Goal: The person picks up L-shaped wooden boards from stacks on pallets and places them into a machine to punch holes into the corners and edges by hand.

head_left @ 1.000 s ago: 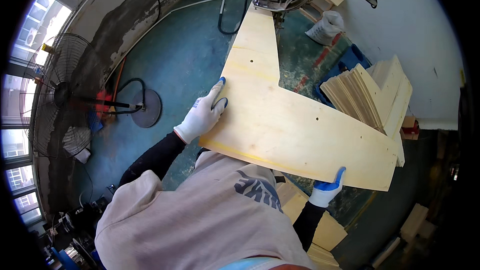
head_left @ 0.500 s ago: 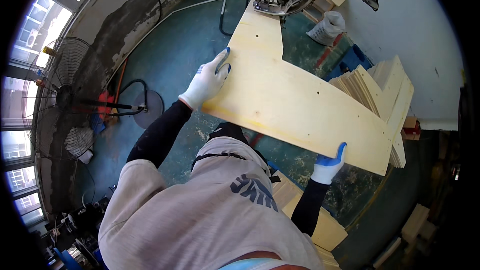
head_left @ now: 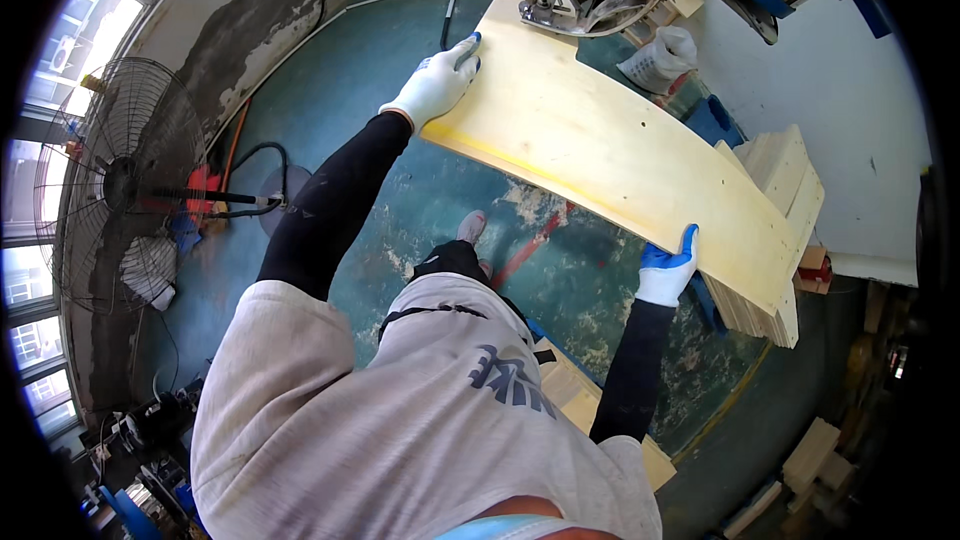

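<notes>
A large pale plywood panel [head_left: 590, 125] with small drilled holes lies across in front of me, its narrow far end under the head of a machine [head_left: 555, 0]. My left hand [head_left: 440, 80], in a white glove with blue palm, is closed on the panel's left edge, near its corner. On the near edge toward the right, my right hand [head_left: 668, 267] grips the panel with the thumb on top and the fingers hidden beneath. The panel's right end reaches over a stack of similar cut boards [head_left: 755, 315].
Behind the panel stands a white sack [head_left: 662, 58], with a blue bin [head_left: 712, 122] nearer the stack. A caged fan [head_left: 120, 185] is at the left by the windows. More boards [head_left: 572, 390] lie beside my right side. Wood pieces [head_left: 812, 450] sit at the lower right.
Both hands have pushed the panel away from me, and its narrow end has gone farther under the machine head. One of my shoes now shows on the floor.
</notes>
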A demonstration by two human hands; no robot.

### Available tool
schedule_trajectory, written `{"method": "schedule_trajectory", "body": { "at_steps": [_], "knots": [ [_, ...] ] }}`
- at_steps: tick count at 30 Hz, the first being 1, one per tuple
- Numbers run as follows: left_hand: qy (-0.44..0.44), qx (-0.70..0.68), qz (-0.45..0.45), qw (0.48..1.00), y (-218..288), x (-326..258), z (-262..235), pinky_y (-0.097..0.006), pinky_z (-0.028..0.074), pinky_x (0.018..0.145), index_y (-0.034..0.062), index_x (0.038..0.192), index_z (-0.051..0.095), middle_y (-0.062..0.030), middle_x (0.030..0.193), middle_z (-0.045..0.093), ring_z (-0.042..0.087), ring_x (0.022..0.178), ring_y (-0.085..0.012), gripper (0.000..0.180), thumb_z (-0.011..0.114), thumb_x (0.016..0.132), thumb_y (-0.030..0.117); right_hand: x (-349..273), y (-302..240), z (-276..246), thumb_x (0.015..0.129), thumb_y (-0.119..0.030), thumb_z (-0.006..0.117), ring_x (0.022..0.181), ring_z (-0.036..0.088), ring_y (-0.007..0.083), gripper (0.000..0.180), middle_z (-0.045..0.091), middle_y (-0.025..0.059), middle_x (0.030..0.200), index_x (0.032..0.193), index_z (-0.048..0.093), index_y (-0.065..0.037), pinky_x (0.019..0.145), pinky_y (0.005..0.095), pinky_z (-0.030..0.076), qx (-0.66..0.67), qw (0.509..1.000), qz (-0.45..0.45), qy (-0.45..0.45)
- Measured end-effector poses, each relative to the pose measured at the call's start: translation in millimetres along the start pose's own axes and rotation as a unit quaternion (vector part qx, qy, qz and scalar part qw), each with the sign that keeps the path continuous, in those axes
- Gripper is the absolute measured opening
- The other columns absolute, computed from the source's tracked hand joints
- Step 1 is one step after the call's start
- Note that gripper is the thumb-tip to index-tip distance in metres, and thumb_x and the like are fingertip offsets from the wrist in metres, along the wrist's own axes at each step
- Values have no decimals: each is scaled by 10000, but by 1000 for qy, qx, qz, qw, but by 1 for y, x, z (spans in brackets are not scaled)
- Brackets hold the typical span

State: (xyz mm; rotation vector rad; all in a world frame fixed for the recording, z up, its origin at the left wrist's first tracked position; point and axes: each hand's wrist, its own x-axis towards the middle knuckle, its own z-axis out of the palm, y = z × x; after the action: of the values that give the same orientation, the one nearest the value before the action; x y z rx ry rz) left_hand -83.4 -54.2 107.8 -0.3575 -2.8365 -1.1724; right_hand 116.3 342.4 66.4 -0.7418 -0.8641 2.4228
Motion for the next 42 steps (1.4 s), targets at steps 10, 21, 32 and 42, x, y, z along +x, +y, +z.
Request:
{"method": "schedule_trajectory", "body": {
  "at_steps": [10, 21, 32, 42],
  "knots": [
    [-36, -4, -34, 999, -9, 6, -2, -358, 484, 964, 110, 1487, 487, -232, 1304, 634, 668, 1077, -335, 478, 509, 1049, 301, -1, 6, 0, 1020, -268, 615, 1235, 588, 253, 429, 607, 127, 1360, 1370, 531, -35, 1043, 427, 500, 23, 999, 32, -10],
    [-52, 52, -35, 997, -11, -4, -2, -427, 482, 959, 159, 1504, 459, -259, 1230, 649, 646, 1091, -410, 468, 473, 1057, 297, -21, 18, -13, 1019, -328, 611, 1185, 634, 260, 414, 643, 107, 1313, 1343, 563, -75, 972, 437, 556, 19, 998, 52, 1],
    [2, 50, 32, 998, -27, -36, 4, -432, 512, 662, 79, 1482, 464, -217, 846, 667, 652, 683, -366, 475, 522, 1023, 185, -26, 25, -4, 1030, -352, 587, 1197, 616, 236, 437, 628, 97, 1326, 1359, 551, -65, 1005, 404, 526, -4, 1000, 2, 0],
    [-8, -19, -4, 1000, -15, -40, -6, -414, 494, 620, 66, 1466, 478, -241, 799, 633, 633, 630, -351, 482, 561, 1002, 170, -29, 24, -2, 1031, -333, 587, 1203, 614, 223, 410, 630, 87, 1320, 1346, 563, -72, 1020, 397, 515, -14, 1000, -2, 18]
  ]
}}
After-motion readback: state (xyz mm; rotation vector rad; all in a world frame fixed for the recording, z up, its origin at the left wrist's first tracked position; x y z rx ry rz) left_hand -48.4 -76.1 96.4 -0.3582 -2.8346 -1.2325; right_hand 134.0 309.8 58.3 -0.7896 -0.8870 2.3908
